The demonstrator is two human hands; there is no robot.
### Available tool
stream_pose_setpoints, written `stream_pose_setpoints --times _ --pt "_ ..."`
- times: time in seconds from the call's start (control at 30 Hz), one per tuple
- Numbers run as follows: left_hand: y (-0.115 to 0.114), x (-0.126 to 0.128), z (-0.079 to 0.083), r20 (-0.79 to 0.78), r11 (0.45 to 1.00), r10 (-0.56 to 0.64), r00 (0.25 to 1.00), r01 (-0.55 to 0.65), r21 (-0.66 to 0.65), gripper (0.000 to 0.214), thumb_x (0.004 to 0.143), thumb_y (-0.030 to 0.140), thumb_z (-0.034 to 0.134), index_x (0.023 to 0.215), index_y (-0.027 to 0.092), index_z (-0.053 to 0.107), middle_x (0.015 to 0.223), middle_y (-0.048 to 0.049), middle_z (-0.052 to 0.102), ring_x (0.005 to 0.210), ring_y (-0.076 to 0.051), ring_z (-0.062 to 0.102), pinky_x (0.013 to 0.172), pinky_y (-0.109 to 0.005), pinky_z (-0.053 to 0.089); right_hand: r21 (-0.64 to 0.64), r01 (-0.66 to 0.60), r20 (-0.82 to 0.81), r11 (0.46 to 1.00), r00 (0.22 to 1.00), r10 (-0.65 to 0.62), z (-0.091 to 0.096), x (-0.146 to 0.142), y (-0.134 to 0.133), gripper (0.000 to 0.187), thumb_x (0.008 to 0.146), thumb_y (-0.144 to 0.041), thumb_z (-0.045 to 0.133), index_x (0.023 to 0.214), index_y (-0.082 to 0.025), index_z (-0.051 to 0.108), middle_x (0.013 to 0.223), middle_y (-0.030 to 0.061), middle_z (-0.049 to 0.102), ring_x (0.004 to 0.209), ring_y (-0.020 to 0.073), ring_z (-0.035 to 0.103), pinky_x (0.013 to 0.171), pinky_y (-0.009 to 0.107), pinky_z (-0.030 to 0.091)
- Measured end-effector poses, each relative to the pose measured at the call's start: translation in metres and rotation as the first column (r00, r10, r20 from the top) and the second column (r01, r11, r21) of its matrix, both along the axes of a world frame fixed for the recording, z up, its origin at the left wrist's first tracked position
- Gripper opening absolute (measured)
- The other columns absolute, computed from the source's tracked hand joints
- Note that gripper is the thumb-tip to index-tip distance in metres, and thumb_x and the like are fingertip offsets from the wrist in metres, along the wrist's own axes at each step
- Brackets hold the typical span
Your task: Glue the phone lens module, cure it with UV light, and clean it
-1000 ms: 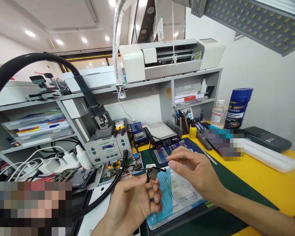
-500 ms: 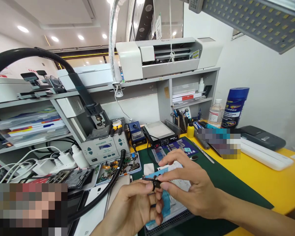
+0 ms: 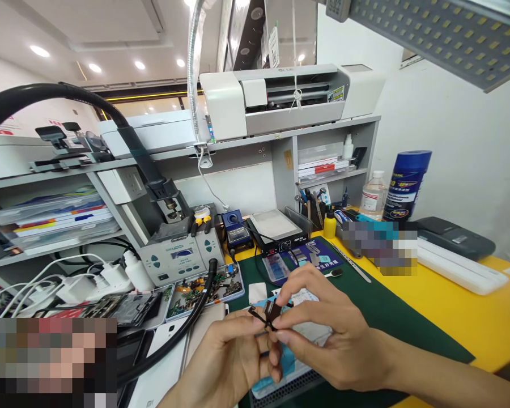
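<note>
On the left side of the bench [image 3: 454, 317], a parts tray [image 3: 242, 284] of loose bits sits near the left hand [image 3: 229, 352]. Judged risk: a slip that way could lose the small dark part [image 3: 273, 310] among them; likely cause, a light thumb-tip pinch. At centre, its thin strip [image 3: 256, 315] could crease or tear if the two hands pull or twist unevenly. Below and to the right, a plastic packet [image 3: 287, 362] lies on the green mat [image 3: 412, 340]; a dropped piece could bounce off it.

Position, left to right: left fingers closed, thumb tip against the lower left of the part, remaining fingers curled beneath. The part is held above the packet, between the two hands, strip slanting out to upper left. Right hand [image 3: 340, 334]: index and thumb tips nearly together at its lower right, middle finger arched near its top; exact contact there is partly hidden.
</note>
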State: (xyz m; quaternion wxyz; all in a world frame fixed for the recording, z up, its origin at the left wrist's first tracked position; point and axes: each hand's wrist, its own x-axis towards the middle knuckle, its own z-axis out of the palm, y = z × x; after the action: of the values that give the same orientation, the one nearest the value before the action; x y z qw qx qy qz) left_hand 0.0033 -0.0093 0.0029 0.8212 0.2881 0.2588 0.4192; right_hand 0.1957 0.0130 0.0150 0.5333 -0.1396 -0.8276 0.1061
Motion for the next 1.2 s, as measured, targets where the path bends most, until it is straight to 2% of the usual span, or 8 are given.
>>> stream_pose_setpoints --times 0.2,0.47,0.57,0.73,0.97,1.2 --pt "0.0001 0.0009 0.0002 -0.007 1.0 -0.004 1.0 0.004 0.005 0.007 0.076 0.014 0.065 0.08 0.009 0.069 0.072 -0.0069 0.064 0.063 -0.017 0.063 0.061 -0.032 0.05 -0.056 0.012 -0.003 0.998 1.0 -0.013 -0.0023 -0.0007 -0.0013 0.019 0.078 -0.004 0.065 0.091 -0.018 0.065 0.092 0.0063 0.061 0.086 0.0188 0.059 0.076 0.035 0.048" --pt "0.0002 0.0011 0.0015 -0.024 1.0 0.001 1.0 -0.001 -0.023 0.008 0.074 0.014 0.067 0.079 0.008 0.07 0.071 -0.0066 0.064 0.061 -0.017 0.062 0.059 -0.031 0.05 -0.129 0.007 0.037 0.992 0.999 -0.002 0.0007 -0.0011 -0.0014 0.016 0.082 -0.004 0.06 0.088 -0.018 0.058 0.088 0.0046 0.058 0.086 0.0176 0.056 0.076 0.034 0.047" --pt "-0.0002 0.0016 0.0026 -0.028 0.999 -0.001 1.0 0.0 -0.034 0.008 0.073 0.016 0.069 0.077 0.008 0.071 0.071 -0.0068 0.064 0.062 -0.017 0.062 0.059 -0.031 0.05 -0.088 0.009 0.025 0.996 1.0 -0.007 0.0023 -0.0008 -0.0021 0.017 0.081 -0.005 0.058 0.09 -0.018 0.058 0.086 0.005 0.058 0.084 0.0192 0.055 0.075 0.036 0.047" --pt "0.0003 0.001 0.0013 -0.034 0.999 0.001 0.999 -0.003 -0.042 0.018 0.077 0.024 0.069 0.075 0.006 0.071 0.074 -0.0088 0.065 0.063 -0.016 0.061 0.06 -0.031 0.05 -0.052 0.043 0.022 0.998 0.999 -0.041 0.0034 0.0004 -0.0025 0.03 0.079 -0.007 0.061 0.108 -0.017 0.06 0.092 0.0077 0.062 0.086 0.0222 0.056 0.076 0.041 0.047" --pt "-0.0002 0.002 0.0034 -0.047 0.999 0.016 0.999 -0.018 -0.039 0.013 0.077 0.021 0.07 0.078 0.008 0.071 0.073 -0.0076 0.064 0.062 -0.017 0.061 0.059 -0.031 0.049 -0.021 0.076 -0.002 0.997 0.997 -0.076 -0.0009 -0.0012 -0.0001 0.018 0.082 -0.006 0.063 0.096 -0.017 0.066 0.092 0.0082 0.06 0.084 0.0205 0.057 0.074 0.039 0.046" --pt "-0.0013 0.0031 0.0049 -0.071 0.999 0.038 0.997 -0.04 -0.036 0.013 0.077 0.02 0.071 0.077 0.008 0.07 0.073 -0.0075 0.064 0.061 -0.016 0.06 0.059 -0.031 0.049 0.011 0.091 -0.028 0.996 0.995 -0.091 -0.0014 -0.0021 0.0002 0.022 0.081 -0.004 0.062 0.097 -0.017 0.067 0.09 0.0077 0.06 0.083 0.0205 0.058 0.073 0.039 0.045"
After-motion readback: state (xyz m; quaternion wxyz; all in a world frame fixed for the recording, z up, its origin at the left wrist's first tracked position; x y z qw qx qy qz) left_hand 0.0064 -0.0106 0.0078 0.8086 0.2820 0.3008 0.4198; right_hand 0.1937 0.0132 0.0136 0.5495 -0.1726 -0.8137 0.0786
